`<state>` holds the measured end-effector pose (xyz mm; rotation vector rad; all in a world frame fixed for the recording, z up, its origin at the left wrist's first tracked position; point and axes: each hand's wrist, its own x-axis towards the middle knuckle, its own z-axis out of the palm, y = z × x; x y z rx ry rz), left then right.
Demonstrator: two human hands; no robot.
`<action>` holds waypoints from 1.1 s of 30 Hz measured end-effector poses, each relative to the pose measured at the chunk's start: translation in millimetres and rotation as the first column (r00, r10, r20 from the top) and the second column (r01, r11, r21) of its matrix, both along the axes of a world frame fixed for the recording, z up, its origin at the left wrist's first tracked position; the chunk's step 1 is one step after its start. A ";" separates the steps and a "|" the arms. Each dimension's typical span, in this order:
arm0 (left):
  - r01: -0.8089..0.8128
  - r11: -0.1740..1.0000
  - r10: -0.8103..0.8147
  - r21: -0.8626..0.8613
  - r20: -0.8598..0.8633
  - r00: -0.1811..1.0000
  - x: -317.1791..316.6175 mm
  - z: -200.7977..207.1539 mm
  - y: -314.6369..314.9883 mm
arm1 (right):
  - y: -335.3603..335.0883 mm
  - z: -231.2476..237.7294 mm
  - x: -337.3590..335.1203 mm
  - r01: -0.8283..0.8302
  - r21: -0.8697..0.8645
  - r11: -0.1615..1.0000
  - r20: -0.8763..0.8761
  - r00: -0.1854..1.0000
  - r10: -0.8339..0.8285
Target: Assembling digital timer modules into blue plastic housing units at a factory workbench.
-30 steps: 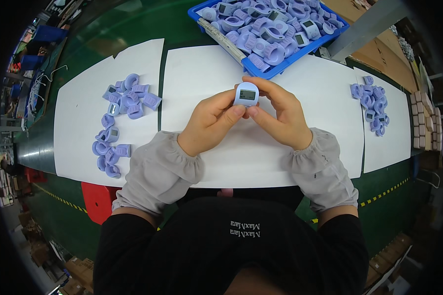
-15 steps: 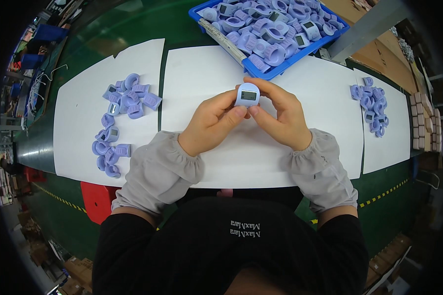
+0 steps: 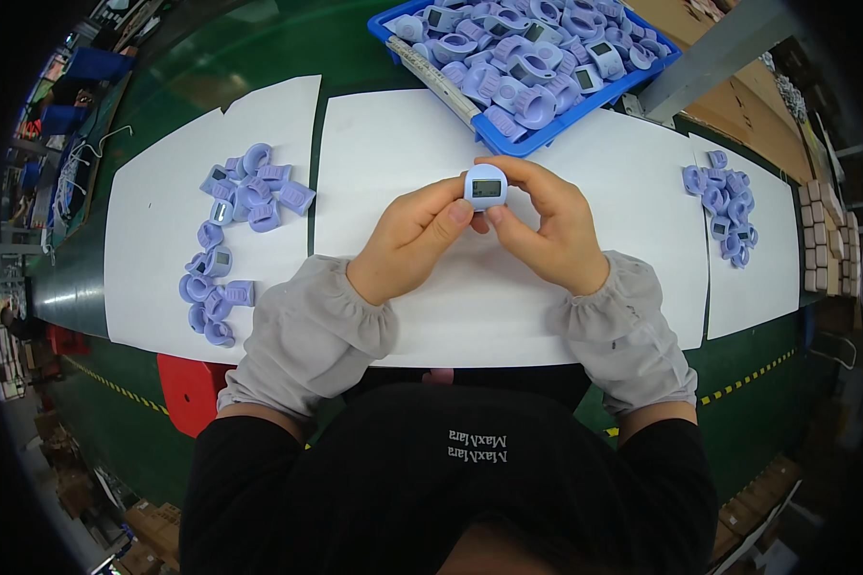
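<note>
Between both hands I hold a small lilac device (image 3: 487, 184), ring-shaped like its neighbours, its dark rectangular screen facing up toward me. My left hand (image 3: 414, 235) grips it from the left, the thumb pressed at its lower left edge. From the other side my right hand (image 3: 549, 226) holds it, index finger along the top and thumb near the bottom. Grey sleeve covers reach up to both wrists. The device is above the white sheet (image 3: 393, 134), just in front of a blue bin (image 3: 523, 146) heaped with lilac devices of the same kind.
On the left white sheet (image 3: 153, 249) lies a loose pile of lilac devices (image 3: 254, 192). A smaller cluster of devices (image 3: 734, 206) lies on the right sheet. A grey metal post (image 3: 710, 62) rises beside the bin. A red stool (image 3: 190, 393) stands below the table's left edge.
The device has tilted slightly and shifted a little down and right. My left thumb has moved from beneath it onto its lower left edge.
</note>
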<state>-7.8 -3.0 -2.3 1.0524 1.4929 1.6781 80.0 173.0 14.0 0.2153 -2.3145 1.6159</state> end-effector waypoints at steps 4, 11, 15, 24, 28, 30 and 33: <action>-0.027 1.000 0.027 -0.001 0.003 1.000 1.2 -0.9 0.4 | -0.4 -0.9 -1.1 -0.010 -0.037 0.999 0.000 1.000 0.010; -0.002 1.000 0.002 0.005 -0.020 1.000 1.3 0.8 1.3 | -0.7 -0.4 -0.2 -0.031 -0.097 0.995 0.030 0.999 0.034; -0.014 1.000 0.014 0.006 -0.028 0.999 0.9 -1.1 1.1 | -1.1 -1.9 -1.3 -0.039 -0.102 0.994 0.010 0.999 0.040; -0.050 0.999 0.049 0.021 0.044 0.998 7.5 3.5 4.9 | -1.9 -5.1 -1.6 -0.057 -0.115 0.992 0.003 0.998 0.058; -0.063 0.997 0.061 0.053 0.041 0.997 6.3 3.2 4.5 | -6.4 -3.5 -2.8 0.050 0.070 0.996 -0.070 0.997 -0.045; -0.057 0.997 0.055 0.061 0.032 0.998 5.6 2.9 4.5 | -5.7 -3.8 -3.3 0.064 0.104 0.992 -0.089 0.995 -0.055; -0.044 0.997 0.043 0.065 0.023 0.999 5.0 2.3 4.1 | -5.9 -4.9 -3.5 0.067 0.088 0.994 -0.101 0.993 -0.058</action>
